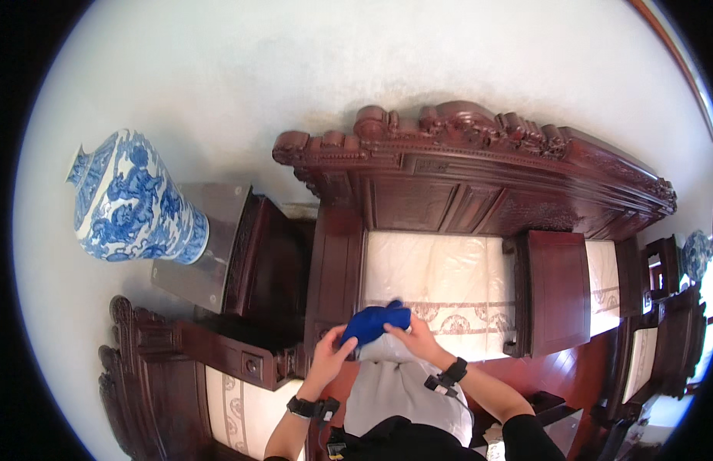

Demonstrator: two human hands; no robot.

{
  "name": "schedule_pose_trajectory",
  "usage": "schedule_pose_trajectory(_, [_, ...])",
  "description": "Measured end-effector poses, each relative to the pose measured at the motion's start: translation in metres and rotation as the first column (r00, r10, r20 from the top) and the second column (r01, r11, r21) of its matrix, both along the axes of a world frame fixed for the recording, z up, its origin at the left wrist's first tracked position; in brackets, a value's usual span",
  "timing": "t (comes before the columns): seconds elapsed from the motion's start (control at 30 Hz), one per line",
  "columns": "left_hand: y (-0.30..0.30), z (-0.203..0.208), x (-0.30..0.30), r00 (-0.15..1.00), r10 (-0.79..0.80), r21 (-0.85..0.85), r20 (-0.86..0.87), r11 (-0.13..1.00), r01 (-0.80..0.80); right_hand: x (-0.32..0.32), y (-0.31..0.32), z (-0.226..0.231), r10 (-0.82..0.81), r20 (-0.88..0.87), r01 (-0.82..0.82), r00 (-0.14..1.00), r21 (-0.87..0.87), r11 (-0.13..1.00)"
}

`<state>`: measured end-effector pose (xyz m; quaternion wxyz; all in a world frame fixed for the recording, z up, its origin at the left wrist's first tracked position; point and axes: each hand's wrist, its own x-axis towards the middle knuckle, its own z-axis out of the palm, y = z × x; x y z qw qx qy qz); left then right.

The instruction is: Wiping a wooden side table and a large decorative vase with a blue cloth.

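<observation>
A bright blue cloth [374, 324], bunched and folded, is held up in front of my body between both hands. My left hand [330, 356] grips its lower left edge, fingers and thumb closed on it. At its right end my right hand [419, 339] pinches the cloth between thumb and fingers. Just beyond the cloth lies a pale patterned seat cushion [441, 269] under a clear, creased cover. Parts of the fingers behind the cloth are hidden.
A carved dark wooden bench [418, 201] stands against the wall, with a small wooden table [558, 292] on its seat. To the left, a tall blue-and-white vase [137, 203] rests on a glass-topped side cabinet [273, 265]. A carved wooden armchair [160, 376] stands at the near left.
</observation>
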<state>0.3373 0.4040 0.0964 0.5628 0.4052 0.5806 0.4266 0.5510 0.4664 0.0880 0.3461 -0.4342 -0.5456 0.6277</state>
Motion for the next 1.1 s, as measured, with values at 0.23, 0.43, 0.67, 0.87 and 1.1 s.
schedule_pose_trajectory(0.23, [-0.064, -0.072, -0.048, 0.951, 0.297, -0.11, -0.087, 0.946, -0.305, 0.068, 0.047, -0.115, -0.294, 0.307, 0.311, 0.905, -0.007, 0.95])
schedule_pose_trajectory(0.43, [-0.142, -0.086, -0.047, 0.833, 0.351, -0.185, -0.427, 0.868, -0.461, 0.106, 0.119, -0.235, -0.436, 0.334, 0.441, 0.836, 0.065, 0.895])
schedule_pose_trajectory(0.67, [-0.173, -0.032, -0.02, 0.763, 0.363, -0.339, -0.535, 0.735, -0.587, 0.008, 0.213, -0.287, -0.345, 0.533, 0.236, 0.773, 0.264, 0.935])
schedule_pose_trajectory(0.87, [-0.226, -0.044, -0.014, 0.613, 0.728, -0.455, -0.306, 0.454, -0.766, -0.104, 0.252, -0.297, -0.193, 0.43, 0.136, 0.882, 0.159, 0.978])
schedule_pose_trajectory(1.1, [-0.213, -0.049, -0.019, 0.754, 0.394, -0.523, -0.526, 0.548, -0.652, -0.09, 0.172, -0.386, -0.169, 0.237, 0.174, 0.957, 0.002, 0.985])
